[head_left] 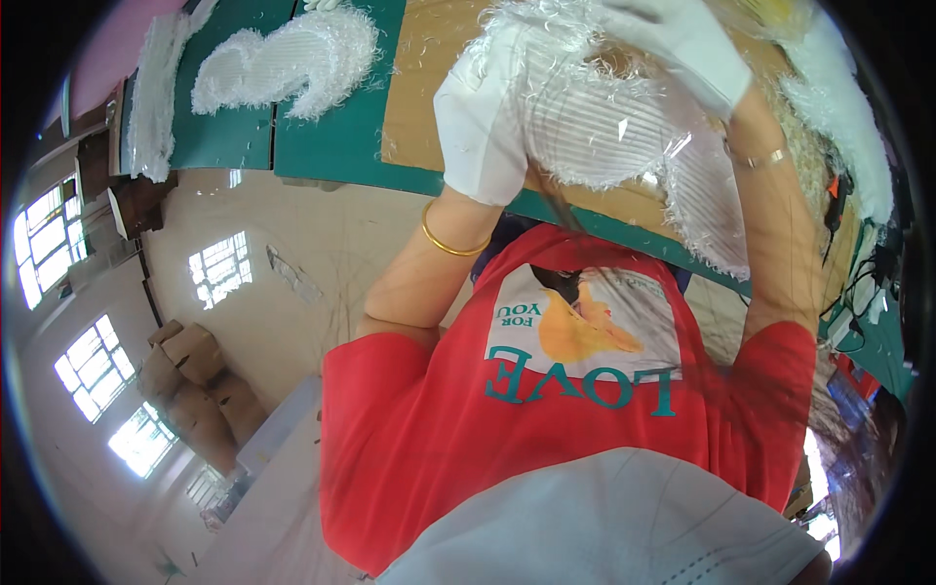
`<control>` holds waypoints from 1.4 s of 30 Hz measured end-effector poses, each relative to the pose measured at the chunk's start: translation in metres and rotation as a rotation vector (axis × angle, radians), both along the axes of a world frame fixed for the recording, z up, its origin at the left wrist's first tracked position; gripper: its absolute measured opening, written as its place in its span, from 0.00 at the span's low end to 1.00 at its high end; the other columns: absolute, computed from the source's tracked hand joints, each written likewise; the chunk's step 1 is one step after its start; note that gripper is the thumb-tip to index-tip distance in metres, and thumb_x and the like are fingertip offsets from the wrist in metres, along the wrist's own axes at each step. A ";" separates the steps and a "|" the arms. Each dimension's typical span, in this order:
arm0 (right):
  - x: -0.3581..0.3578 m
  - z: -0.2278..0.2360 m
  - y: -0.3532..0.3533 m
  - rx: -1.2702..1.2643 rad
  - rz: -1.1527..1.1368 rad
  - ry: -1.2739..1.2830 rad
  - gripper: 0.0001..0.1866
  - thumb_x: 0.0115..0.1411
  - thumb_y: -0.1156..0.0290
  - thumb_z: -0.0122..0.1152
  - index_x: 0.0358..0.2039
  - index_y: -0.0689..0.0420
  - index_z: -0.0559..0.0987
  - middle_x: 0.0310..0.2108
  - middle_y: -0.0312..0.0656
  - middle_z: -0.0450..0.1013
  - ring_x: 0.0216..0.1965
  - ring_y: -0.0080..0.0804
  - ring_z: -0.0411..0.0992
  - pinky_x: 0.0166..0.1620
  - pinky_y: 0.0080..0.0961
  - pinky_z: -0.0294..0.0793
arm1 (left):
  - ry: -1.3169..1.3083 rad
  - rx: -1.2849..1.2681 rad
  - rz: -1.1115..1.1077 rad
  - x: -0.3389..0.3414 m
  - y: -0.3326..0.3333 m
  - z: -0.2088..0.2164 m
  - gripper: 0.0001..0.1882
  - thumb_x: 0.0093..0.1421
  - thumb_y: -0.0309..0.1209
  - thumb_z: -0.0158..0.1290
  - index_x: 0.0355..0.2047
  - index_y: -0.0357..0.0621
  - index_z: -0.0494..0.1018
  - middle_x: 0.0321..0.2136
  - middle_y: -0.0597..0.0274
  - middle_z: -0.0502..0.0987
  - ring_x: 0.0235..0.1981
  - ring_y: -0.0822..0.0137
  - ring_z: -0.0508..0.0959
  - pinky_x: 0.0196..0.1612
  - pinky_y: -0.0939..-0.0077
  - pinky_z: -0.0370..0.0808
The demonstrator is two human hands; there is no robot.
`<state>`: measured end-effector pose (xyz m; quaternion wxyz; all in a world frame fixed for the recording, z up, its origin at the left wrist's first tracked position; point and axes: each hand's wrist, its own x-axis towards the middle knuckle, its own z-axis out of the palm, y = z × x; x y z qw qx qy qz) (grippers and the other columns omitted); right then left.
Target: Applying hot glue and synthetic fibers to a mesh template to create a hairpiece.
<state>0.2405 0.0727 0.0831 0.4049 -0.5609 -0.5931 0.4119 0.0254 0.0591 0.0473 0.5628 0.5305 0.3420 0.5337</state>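
White plastic fringe rims the ribbed piece (609, 141) at which the person works, both gloved hands bent over its far part. The step in hand looks like dressing or fixing the fringe along that edge, though the exact action is hidden. The left grip (483, 117) bends in over the piece's left side, its fingertips lost among the strands; the right grip (690, 54) arches over the far side, its fingers partly cut off by the view. Both are at the fringe, but I cannot tell how far either is closed or whether strands are pinched. The next move seems to call for light fingertip control, keeping loose strands out of the way while the piece is steadied.

The piece lies below and between the two grips, above a brown sheet (414, 117) on the green counter (327, 156). Its body is pale, ridged and slightly glossy, curving into a tail that runs below the right grip towards the counter's near edge. Well left of the left grip lies a similar fringed shape (288, 63), shaggy along its outline.
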 end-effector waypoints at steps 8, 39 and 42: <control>-0.001 0.006 0.023 -0.256 0.377 -0.002 0.12 0.57 0.70 0.75 0.40 0.63 0.88 0.32 0.39 0.83 0.32 0.19 0.77 0.36 0.20 0.78 | 0.123 0.034 0.102 -0.005 -0.002 0.008 0.13 0.73 0.32 0.50 0.43 0.34 0.79 0.36 0.67 0.81 0.36 0.78 0.75 0.40 0.81 0.73; -0.055 0.027 -0.027 0.154 -0.154 -0.127 0.17 0.64 0.61 0.68 0.46 0.61 0.85 0.44 0.41 0.83 0.43 0.28 0.79 0.51 0.24 0.75 | 0.651 0.441 0.239 0.007 -0.006 -0.020 0.14 0.71 0.24 0.50 0.54 0.32 0.77 0.45 0.56 0.84 0.45 0.70 0.80 0.54 0.75 0.75; -0.007 0.040 -0.011 0.238 -0.193 -0.044 0.22 0.63 0.65 0.70 0.55 0.62 0.81 0.48 0.40 0.82 0.47 0.24 0.78 0.52 0.22 0.75 | -0.166 0.046 -0.102 0.011 0.004 -0.002 0.17 0.74 0.27 0.47 0.55 0.28 0.75 0.50 0.58 0.82 0.49 0.71 0.78 0.54 0.77 0.73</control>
